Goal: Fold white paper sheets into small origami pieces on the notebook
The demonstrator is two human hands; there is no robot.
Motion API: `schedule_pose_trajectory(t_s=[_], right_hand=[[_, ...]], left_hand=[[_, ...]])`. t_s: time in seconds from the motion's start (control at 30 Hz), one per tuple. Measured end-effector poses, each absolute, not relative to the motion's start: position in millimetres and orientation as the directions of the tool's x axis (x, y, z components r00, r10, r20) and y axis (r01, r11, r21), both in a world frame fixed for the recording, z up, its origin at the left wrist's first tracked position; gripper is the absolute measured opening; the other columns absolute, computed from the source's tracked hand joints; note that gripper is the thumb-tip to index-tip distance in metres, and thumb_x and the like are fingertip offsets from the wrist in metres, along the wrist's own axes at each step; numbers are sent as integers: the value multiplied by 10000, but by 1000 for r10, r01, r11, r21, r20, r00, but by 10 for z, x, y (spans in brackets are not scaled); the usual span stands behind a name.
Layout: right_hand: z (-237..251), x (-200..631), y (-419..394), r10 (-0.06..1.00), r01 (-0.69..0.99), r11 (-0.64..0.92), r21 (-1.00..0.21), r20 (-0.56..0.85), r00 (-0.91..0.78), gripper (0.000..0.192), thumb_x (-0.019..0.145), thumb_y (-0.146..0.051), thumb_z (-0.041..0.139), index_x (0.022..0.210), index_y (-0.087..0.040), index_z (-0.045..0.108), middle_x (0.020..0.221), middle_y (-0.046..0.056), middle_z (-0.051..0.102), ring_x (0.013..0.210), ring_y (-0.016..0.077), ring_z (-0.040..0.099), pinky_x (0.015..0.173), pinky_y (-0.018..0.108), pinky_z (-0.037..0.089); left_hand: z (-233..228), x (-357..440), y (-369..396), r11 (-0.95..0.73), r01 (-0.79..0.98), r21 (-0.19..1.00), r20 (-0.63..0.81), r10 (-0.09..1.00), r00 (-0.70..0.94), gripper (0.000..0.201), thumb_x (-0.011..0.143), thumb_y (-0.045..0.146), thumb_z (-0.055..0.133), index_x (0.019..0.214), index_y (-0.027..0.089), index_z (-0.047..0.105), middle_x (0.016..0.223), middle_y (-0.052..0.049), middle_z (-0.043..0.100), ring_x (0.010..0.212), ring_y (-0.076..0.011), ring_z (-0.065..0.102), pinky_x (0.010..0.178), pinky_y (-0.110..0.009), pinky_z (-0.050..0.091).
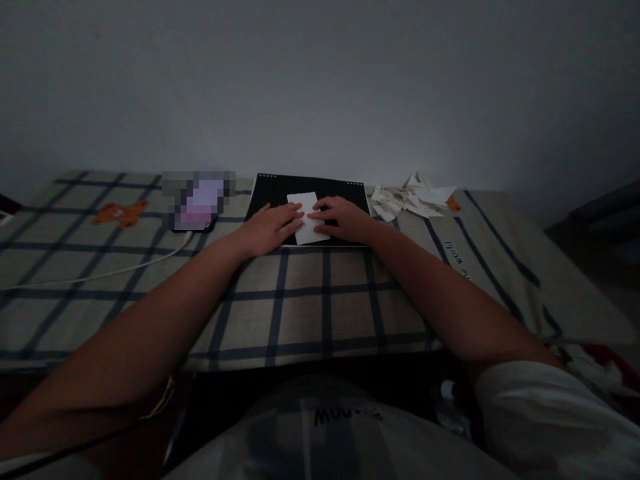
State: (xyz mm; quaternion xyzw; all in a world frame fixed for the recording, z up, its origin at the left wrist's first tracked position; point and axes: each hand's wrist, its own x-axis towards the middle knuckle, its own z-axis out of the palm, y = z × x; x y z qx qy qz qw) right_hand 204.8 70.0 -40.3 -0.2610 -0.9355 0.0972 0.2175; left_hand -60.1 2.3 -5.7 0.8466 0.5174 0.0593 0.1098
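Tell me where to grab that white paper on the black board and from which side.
Probably the far short edge of the white paper. It lies flat on the black board with the left hand and right hand pressing its near part, so only the far end is free. Come from the wall side and pinch up that edge.

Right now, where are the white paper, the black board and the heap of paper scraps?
white paper (306, 203): head view, its bare upper half.
black board (273, 190): head view, its left part.
paper scraps (410, 199): head view, middle of the heap.
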Motion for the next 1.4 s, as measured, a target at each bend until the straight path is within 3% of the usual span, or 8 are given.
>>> schedule_pose_trajectory(t_s=[0.07,0.2,0.37,0.63,0.83,1.4], right_hand=[[-401,2048,703,533,448,843,-298,347,-771,400,1020,-414,715,1372,-245,798,1415,151,708,1284,338,629,1119,557,496],[-378,2048,697,539,448,838,-312,335,-773,376,1019,-406,718,1353,-258,808,1421,143,706,1288,334,618,1124,557,488],[-362,2045,685,539,453,838,-303,333,-774,391,1025,-405,709,1367,-239,802,1422,145,706,1301,334,618,1130,544,486],[-361,2050,679,542,453,836,-311,331,-773,389,1023,-400,708,1364,-236,803,1436,154,697,1308,341,618,1137,551,476],[-349,2053,667,544,454,834,-315,325,-774,386,1037,-415,685,1369,-253,798,1437,144,697,1307,336,615,1134,543,478],[-368,2086,699,522,420,844,-333,332,-786,389,1013,-395,712,1362,-249,803,1457,145,697,1313,334,617,1152,576,480]], left_hand=[[-74,-598,72,-436,857,274,30,895,446,561,1147,419,334,1601,200,581,1752,-87,477,1639,-288,427,1365,-598,265],[-122,-581,174,-441,846,301,145,898,416,473,1121,375,434,1453,205,723,1609,-73,649,1502,-280,601,1275,-458,449],[-124,-574,223,-406,861,306,174,913,369,377,1086,370,549,1342,260,803,1531,-40,712,1413,-314,679,1189,-466,534],[-94,-667,203,-481,813,329,120,875,469,492,1061,406,581,1489,194,699,1636,-92,622,1505,-299,597,1280,-436,440],[-92,-740,190,-542,783,304,66,832,551,649,1041,582,594,1573,212,607,1743,-103,492,1596,-301,491,1343,-452,343],[-58,-736,154,-531,793,299,6,832,554,849,939,689,656,1600,165,558,1778,-147,425,1638,-331,419,1380,-511,243]])
